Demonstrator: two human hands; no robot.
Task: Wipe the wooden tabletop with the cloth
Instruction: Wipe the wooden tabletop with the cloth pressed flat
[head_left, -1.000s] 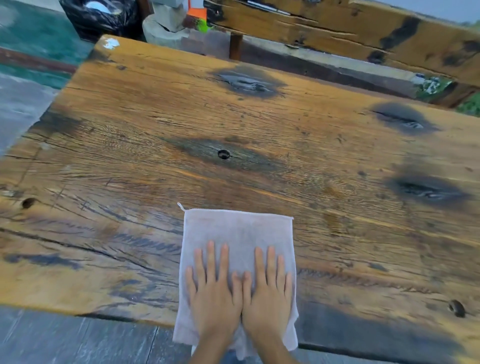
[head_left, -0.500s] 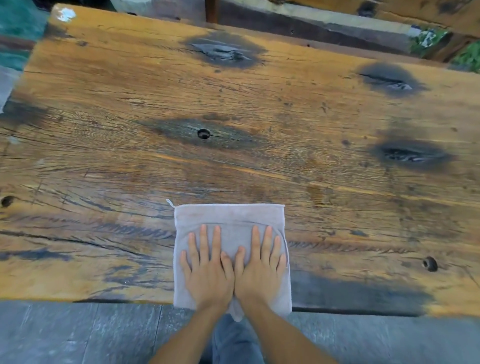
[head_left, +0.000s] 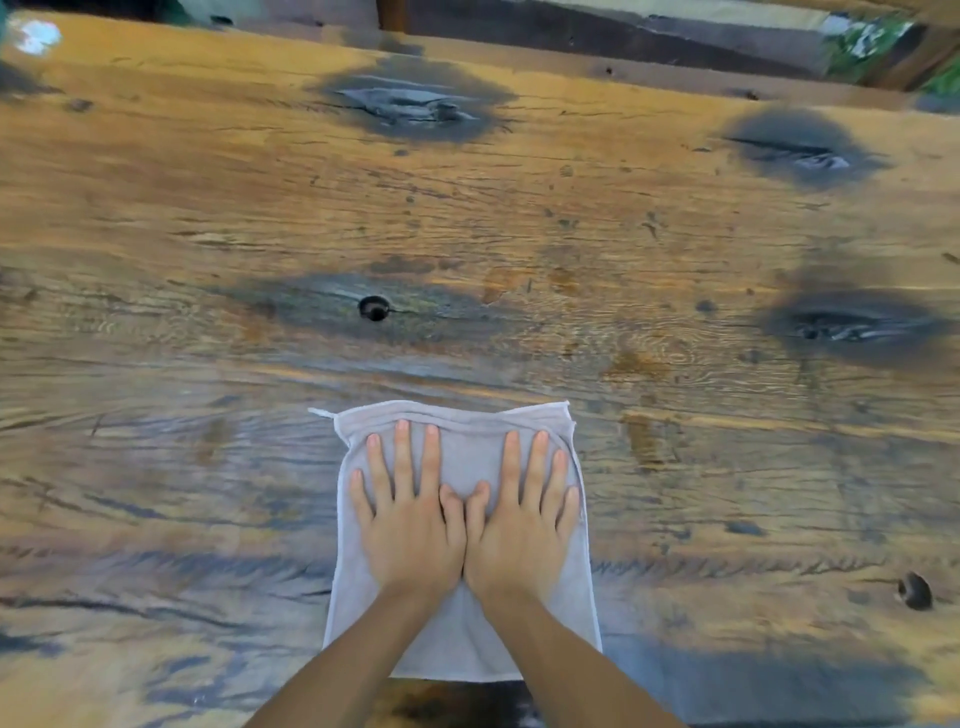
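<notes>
I had the cloth (head_left: 462, 639) flat near the tabletop's (head_left: 675, 249) near edge, about midway along it. My left hand (head_left: 410, 530) and right hand (head_left: 519, 535) pressed it, fingers straight, grasping nothing. Best, I judged, to push with even pressure toward the far edge, over the knot hole (head_left: 374, 307).

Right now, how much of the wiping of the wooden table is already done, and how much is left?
In hand: the left hand and right hand press flat, side by side, on the grey cloth, which lies spread on the wooden tabletop near its close edge. Done: cannot tell; no wiped strip stands out. Left, probably: most of the top, including the round hole and the dark knots beyond the cloth.
</notes>
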